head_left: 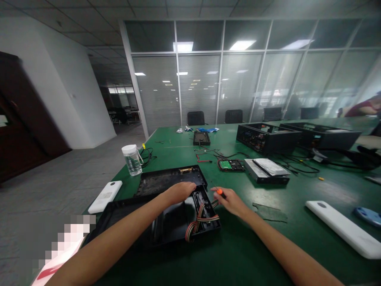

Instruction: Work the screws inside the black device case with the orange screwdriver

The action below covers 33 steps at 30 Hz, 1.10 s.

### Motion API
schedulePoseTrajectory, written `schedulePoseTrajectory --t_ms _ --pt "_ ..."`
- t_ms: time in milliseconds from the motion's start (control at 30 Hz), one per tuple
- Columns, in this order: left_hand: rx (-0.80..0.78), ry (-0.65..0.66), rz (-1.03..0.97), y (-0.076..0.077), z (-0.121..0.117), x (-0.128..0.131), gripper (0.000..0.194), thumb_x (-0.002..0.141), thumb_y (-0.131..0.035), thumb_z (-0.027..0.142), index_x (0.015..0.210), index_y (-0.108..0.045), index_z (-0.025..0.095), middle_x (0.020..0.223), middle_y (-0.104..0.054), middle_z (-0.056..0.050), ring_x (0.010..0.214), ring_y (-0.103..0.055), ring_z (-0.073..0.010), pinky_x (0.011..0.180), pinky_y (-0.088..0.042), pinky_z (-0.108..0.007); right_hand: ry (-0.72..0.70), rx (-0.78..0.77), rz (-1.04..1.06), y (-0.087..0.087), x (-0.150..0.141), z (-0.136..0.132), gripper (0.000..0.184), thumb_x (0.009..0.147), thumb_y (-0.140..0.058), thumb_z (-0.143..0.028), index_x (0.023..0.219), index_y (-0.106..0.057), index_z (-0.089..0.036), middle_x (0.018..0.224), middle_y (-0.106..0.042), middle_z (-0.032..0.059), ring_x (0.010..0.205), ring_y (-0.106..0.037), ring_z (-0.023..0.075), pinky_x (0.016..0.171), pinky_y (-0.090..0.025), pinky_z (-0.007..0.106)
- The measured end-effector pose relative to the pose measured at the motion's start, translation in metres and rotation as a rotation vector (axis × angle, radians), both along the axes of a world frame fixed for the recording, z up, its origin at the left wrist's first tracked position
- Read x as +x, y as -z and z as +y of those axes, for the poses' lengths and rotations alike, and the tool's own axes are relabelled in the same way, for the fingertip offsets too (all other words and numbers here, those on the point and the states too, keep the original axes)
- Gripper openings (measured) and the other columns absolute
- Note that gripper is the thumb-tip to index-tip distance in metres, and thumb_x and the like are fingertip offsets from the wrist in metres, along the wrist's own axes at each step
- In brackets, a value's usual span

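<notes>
The black case (pixel 177 222) at 6 o'clock is best steadied by the left hand (pixel 183 192), whose finger closure cannot be told, while the orange-handled screwdriver (pixel 220 192), gripped in the right hand's (pixel 229 201) fingers, should be steered clear of the striped cables (pixel 208 218).

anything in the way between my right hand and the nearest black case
Only the striped ribbon cables, which spill out at the right end of the black case, close by the right hand and its orange-handled tool. Whether they touch the hand is unclear. Nothing else visible stands between.
</notes>
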<state>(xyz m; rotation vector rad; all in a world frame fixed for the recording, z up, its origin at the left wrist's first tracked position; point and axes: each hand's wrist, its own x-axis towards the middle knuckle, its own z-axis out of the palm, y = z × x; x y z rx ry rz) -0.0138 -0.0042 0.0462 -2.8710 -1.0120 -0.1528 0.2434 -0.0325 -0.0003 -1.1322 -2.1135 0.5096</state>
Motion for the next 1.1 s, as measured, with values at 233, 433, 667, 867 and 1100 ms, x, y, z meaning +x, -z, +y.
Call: schedulePoseTrajectory --t_ms 233,433,667,867,1100 --pt "-0.090 -0.002 -0.242 0.025 0.011 0.005 0.019 0.089 -0.045 0.020 0.105 -0.053 0.015 0.100 -0.062 -0.006 0.091 -0.058 -0.0161 0.082 -0.044 -0.026 0.185 -0.007 0.054 0.003 0.018 0.011 0.043 0.087 -0.036 -0.050 0.103 -0.059 -0.018 0.066 -0.059 0.0004 0.062 -0.055 0.0157 0.063 -0.043 0.027" --pt "-0.085 -0.017 -0.386 0.047 0.014 0.004 0.020 0.090 -0.044 0.024 0.092 -0.062 0.014 0.093 -0.066 -0.006 0.088 -0.060 -0.0164 0.083 -0.045 -0.028 0.151 -0.009 0.008 0.001 0.013 0.010 0.037 0.086 -0.036 -0.048 0.092 -0.060 -0.020 0.073 -0.061 0.0014 0.069 -0.056 0.0173 0.066 -0.042 0.028" --pt "-0.046 0.093 -0.389 0.053 0.016 0.002 0.023 0.091 -0.040 0.019 0.099 -0.061 0.014 0.101 -0.065 -0.007 0.095 -0.059 -0.0165 0.089 -0.044 -0.030 0.256 -0.252 0.289 0.013 0.024 0.023 0.031 0.072 -0.053 -0.035 0.097 -0.038 -0.023 0.071 -0.051 -0.0051 0.052 -0.048 0.0102 0.049 -0.039 0.023" --pt "-0.019 0.056 -0.416 0.054 0.014 0.004 0.024 0.091 -0.039 0.018 0.096 -0.062 0.013 0.097 -0.066 -0.008 0.090 -0.060 -0.0165 0.085 -0.046 -0.031 0.199 -0.474 0.692 0.002 0.032 0.024 0.032 0.066 -0.058 -0.029 0.090 -0.036 -0.023 0.063 -0.039 -0.0095 0.044 -0.038 0.0057 0.039 -0.025 0.016" --pt "-0.018 0.104 -0.385 0.048 0.009 0.001 0.020 0.089 -0.041 0.017 0.093 -0.060 0.014 0.098 -0.063 -0.007 0.094 -0.056 -0.0159 0.088 -0.043 -0.030 0.201 -0.300 1.019 -0.020 0.041 0.018 0.031 0.078 -0.050 -0.050 0.086 -0.051 -0.020 0.057 -0.045 -0.0045 0.040 -0.031 0.0058 0.036 -0.019 0.018"
